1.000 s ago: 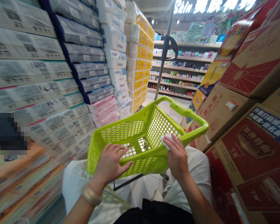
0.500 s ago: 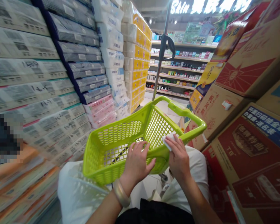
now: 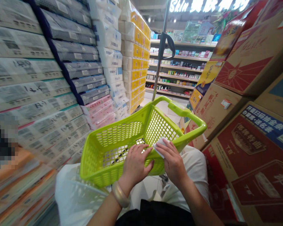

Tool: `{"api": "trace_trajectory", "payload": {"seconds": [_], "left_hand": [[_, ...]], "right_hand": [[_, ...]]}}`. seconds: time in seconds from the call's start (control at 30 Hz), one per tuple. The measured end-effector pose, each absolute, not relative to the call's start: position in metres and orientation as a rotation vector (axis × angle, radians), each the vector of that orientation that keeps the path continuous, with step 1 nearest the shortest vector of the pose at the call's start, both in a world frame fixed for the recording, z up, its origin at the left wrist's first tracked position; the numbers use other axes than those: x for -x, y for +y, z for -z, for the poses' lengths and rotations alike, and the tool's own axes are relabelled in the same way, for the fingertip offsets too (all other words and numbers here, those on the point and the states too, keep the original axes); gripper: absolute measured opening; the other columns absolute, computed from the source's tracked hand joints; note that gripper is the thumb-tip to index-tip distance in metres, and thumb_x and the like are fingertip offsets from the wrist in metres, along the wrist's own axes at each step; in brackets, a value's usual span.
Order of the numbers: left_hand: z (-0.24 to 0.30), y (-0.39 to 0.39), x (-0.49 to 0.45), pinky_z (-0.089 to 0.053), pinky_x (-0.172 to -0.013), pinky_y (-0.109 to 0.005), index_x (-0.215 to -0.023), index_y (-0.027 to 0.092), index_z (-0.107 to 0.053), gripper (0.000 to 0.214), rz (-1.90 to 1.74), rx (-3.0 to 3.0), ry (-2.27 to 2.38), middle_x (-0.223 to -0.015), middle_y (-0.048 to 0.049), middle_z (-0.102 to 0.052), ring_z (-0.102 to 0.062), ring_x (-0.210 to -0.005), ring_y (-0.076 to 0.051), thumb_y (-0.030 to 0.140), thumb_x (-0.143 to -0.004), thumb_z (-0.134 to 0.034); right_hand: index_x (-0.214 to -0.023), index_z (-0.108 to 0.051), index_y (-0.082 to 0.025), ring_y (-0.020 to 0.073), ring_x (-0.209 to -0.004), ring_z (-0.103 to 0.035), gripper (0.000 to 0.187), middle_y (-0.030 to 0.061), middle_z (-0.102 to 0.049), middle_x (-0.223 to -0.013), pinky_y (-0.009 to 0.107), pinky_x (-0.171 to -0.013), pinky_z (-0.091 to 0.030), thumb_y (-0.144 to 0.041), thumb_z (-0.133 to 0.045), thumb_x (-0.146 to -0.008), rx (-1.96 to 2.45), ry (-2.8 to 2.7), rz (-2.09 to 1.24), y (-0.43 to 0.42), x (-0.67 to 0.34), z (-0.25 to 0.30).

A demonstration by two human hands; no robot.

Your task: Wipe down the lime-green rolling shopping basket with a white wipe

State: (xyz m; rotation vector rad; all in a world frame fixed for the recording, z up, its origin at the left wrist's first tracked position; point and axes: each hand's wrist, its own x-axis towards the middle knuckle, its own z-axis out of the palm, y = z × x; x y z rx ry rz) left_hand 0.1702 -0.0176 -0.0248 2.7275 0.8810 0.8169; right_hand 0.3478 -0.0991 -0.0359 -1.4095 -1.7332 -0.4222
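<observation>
A lime-green plastic shopping basket (image 3: 113, 138) rests tilted across my lap, its open top facing up and left. My left hand (image 3: 135, 164) lies on the near rim with fingers curled over the edge, gripping it. My right hand (image 3: 171, 161) presses a small white wipe (image 3: 158, 145) against the basket's inner wall near the right corner, fingers closed on it. A grey metal handle pole (image 3: 160, 59) rises behind the basket.
Stacked tissue and paper packs (image 3: 61, 72) wall off the left side. Red and brown cardboard boxes (image 3: 250, 103) pile up on the right. A narrow tiled aisle leads to store shelves (image 3: 179, 75) at the back. A white plastic bag (image 3: 75, 197) lies by my left knee.
My left hand slid right along the near rim, from the basket's outer wall to beside my right hand. My right hand and the wipe shifted slightly left. The basket tipped a little.
</observation>
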Motion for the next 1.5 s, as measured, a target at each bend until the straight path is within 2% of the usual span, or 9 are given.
{"api": "trace_trajectory", "payload": {"seconds": [0.07, 0.27, 0.47, 0.7, 0.93, 1.13, 1.33, 1.5], "left_hand": [[0.025, -0.017, -0.169, -0.039, -0.105, -0.051, -0.119, 0.025, -0.063, 0.039, -0.825, -2.728, 0.867, -0.122, -0.0077, -0.065, -0.056, -0.114, -0.028, 0.034, -0.081, -0.064], [0.023, -0.016, -0.165, -0.039, -0.105, -0.051, -0.117, 0.026, -0.064, 0.036, -0.816, -2.708, 0.837, -0.120, -0.0062, -0.066, -0.057, -0.112, -0.027, 0.033, -0.081, -0.064], [0.025, -0.013, -0.166, -0.039, -0.105, -0.051, -0.119, 0.025, -0.063, 0.038, -0.834, -2.731, 0.842, -0.118, -0.0066, -0.067, -0.057, -0.111, -0.028, 0.032, -0.081, -0.063], [0.025, -0.010, -0.166, -0.041, -0.102, -0.048, -0.116, 0.025, -0.065, 0.036, -0.856, -2.724, 0.819, -0.116, -0.0064, -0.068, -0.059, -0.108, -0.026, 0.032, -0.081, -0.063], [0.024, -0.009, -0.166, -0.042, -0.100, -0.047, -0.118, 0.026, -0.064, 0.037, -0.827, -2.736, 0.813, -0.116, -0.0060, -0.067, -0.058, -0.108, -0.026, 0.032, -0.081, -0.063], [0.023, -0.009, -0.165, -0.043, -0.099, -0.046, -0.117, 0.025, -0.064, 0.037, -0.834, -2.733, 0.799, -0.115, -0.0063, -0.068, -0.058, -0.107, -0.026, 0.032, -0.081, -0.062], [0.023, -0.008, -0.165, -0.043, -0.098, -0.046, -0.118, 0.026, -0.064, 0.036, -0.833, -2.740, 0.792, -0.115, -0.0059, -0.068, -0.058, -0.107, -0.026, 0.033, -0.082, -0.062], [0.022, -0.009, -0.165, -0.043, -0.098, -0.046, -0.119, 0.026, -0.064, 0.037, -0.797, -2.733, 0.801, -0.116, -0.0061, -0.068, -0.058, -0.108, -0.026, 0.033, -0.082, -0.062]], "right_hand": [[-0.125, -0.065, -0.024, 0.0208, -0.135, -0.050, 0.050, 0.0039, -0.070, -0.125, 0.045, -0.114, -0.040, -0.002, -0.039, -0.088, 1.388, -1.767, 0.413, -0.100, -0.349, 0.036], [-0.123, -0.066, -0.022, 0.0238, -0.137, -0.048, 0.050, 0.0066, -0.070, -0.123, 0.053, -0.118, -0.032, -0.001, -0.038, -0.088, 1.478, -1.451, 0.546, -0.103, -0.364, 0.028], [-0.124, -0.066, -0.024, 0.0217, -0.135, -0.051, 0.050, 0.0040, -0.071, -0.122, 0.048, -0.116, -0.037, -0.002, -0.038, -0.088, 1.392, -1.708, 0.433, -0.101, -0.348, 0.034], [-0.121, -0.067, -0.023, 0.0260, -0.134, -0.051, 0.045, 0.0075, -0.071, -0.121, 0.057, -0.117, -0.032, -0.006, -0.039, -0.090, 1.474, -1.385, 0.578, -0.106, -0.381, 0.023], [-0.122, -0.066, -0.025, 0.0206, -0.133, -0.053, 0.048, 0.0039, -0.071, -0.122, 0.048, -0.117, -0.036, -0.003, -0.039, -0.089, 1.385, -1.735, 0.427, -0.103, -0.369, 0.026], [-0.118, -0.069, -0.023, 0.0253, -0.132, -0.054, 0.043, 0.0069, -0.072, -0.119, 0.055, -0.116, -0.034, -0.007, -0.040, -0.090, 1.491, -1.388, 0.566, -0.106, -0.392, 0.014], [-0.120, -0.067, -0.025, 0.0213, -0.131, -0.055, 0.047, 0.0031, -0.072, -0.120, 0.048, -0.116, -0.037, -0.003, -0.039, -0.089, 1.409, -1.708, 0.454, -0.106, -0.378, 0.021], [-0.118, -0.068, -0.022, 0.0239, -0.131, -0.055, 0.044, 0.0070, -0.072, -0.119, 0.051, -0.116, -0.036, -0.003, -0.040, -0.089, 1.485, -1.444, 0.590, -0.110, -0.391, 0.017]]}}
